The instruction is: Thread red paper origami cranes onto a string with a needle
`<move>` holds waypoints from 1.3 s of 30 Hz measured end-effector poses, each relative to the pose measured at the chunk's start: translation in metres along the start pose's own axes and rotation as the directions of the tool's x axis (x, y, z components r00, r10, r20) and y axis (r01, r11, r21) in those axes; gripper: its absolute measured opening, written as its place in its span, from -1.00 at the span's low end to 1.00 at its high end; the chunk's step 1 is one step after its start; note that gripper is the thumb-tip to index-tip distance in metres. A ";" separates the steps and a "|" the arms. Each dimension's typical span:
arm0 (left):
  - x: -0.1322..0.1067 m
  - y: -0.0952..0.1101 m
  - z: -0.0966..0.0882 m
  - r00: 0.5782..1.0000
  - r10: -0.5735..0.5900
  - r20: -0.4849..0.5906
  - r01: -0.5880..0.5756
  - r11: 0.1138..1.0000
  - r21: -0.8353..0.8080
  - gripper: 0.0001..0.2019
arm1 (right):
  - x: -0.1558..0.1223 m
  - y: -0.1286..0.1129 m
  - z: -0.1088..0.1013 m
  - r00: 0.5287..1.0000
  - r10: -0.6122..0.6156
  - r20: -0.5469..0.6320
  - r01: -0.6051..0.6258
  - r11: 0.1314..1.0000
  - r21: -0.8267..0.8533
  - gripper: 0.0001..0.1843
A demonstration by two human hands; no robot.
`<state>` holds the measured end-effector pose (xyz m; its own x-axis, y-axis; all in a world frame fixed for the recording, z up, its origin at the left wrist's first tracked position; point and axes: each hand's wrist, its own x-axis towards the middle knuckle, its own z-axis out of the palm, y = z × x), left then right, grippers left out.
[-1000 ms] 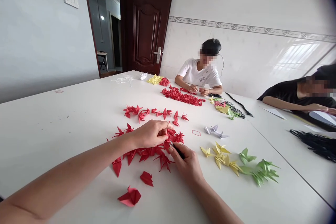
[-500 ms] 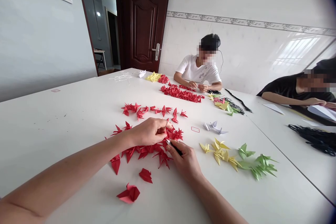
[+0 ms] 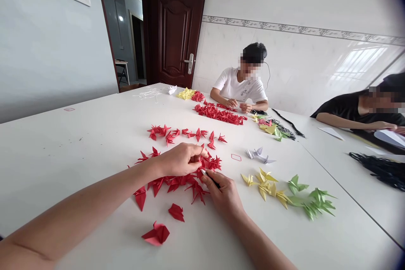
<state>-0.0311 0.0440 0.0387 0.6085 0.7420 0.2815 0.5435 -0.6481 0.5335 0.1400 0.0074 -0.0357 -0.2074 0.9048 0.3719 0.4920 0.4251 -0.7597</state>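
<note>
My left hand (image 3: 181,159) reaches over a heap of red paper cranes (image 3: 177,182), its thumb and finger pinched on a red paper crane that they partly hide. Close against it, my right hand (image 3: 225,192) is closed round a slim black tool (image 3: 215,182) whose pale metal tip points at that crane. The tool's kind cannot be made out. Nearer me lie a loose red folded piece (image 3: 157,233) and a smaller red one (image 3: 176,212). To the right of my right hand are yellow cranes (image 3: 267,187), green cranes (image 3: 318,202) and whitish cranes (image 3: 258,154).
Across the white table (image 3: 104,194), a person in white (image 3: 242,82) handles small items behind a long row of red cranes (image 3: 221,114). At right, a person in black (image 3: 344,103) handles white paper (image 3: 389,137). Black cords (image 3: 379,171) lie nearby.
The whole view has shifted very slightly. Both my hands keep their places at the red crane, with the tool's tip tilted a little differently.
</note>
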 end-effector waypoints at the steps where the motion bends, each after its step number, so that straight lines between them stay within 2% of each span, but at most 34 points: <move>1: 0.000 0.000 0.000 1.000 0.002 0.000 -0.002 1.000 0.003 -0.73 | 0.000 0.000 0.000 1.000 0.000 -0.002 0.000 1.000 -0.002 -0.66; 5: 0.000 -0.003 0.001 1.000 0.012 -0.004 -0.012 1.000 0.018 -0.73 | 0.000 0.000 0.000 1.000 0.008 -0.002 -0.008 1.000 0.002 -0.64; 8: 0.003 -0.012 -0.003 1.000 -0.005 -0.028 0.006 0.999 0.038 -0.73 | -0.001 -0.001 -0.001 1.000 0.028 -0.001 -0.028 0.999 0.016 -0.64; 12: 0.009 -0.040 -0.021 0.979 -0.116 -0.168 0.131 0.989 0.076 -0.72 | -0.001 -0.002 -0.002 0.999 0.050 -0.013 -0.050 0.999 0.020 -0.63; 15: 0.010 -0.065 -0.038 0.949 -0.194 -0.249 0.242 0.953 0.180 -0.77 | -0.001 -0.002 -0.002 0.998 0.063 -0.015 -0.063 0.998 0.024 -0.62; 19: 0.006 -0.088 -0.053 0.931 -0.232 -0.281 0.315 0.899 0.303 -0.80 | -0.001 0.000 -0.001 0.996 0.084 -0.024 -0.084 0.996 0.005 -0.58; 25: 0.002 -0.110 -0.059 0.911 -0.249 -0.330 0.368 0.852 0.371 -0.77 | -0.002 -0.002 -0.001 0.995 0.085 -0.055 -0.086 0.996 -0.018 -0.55; 32: 0.000 -0.119 -0.061 0.889 -0.286 -0.358 0.420 0.821 0.386 -0.77 | -0.002 -0.003 0.001 0.993 0.080 -0.087 -0.081 0.997 -0.010 -0.55; 39: -0.002 -0.111 -0.071 0.872 -0.338 -0.354 0.466 0.795 0.388 -0.68 | -0.002 -0.002 0.000 0.995 0.086 -0.043 -0.087 0.996 -0.024 -0.53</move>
<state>-0.1332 0.1266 0.0359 0.1417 0.9269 0.3475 0.9400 -0.2360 0.2463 0.1396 0.0048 -0.0343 -0.1281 0.9361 0.3277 0.5285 0.3440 -0.7761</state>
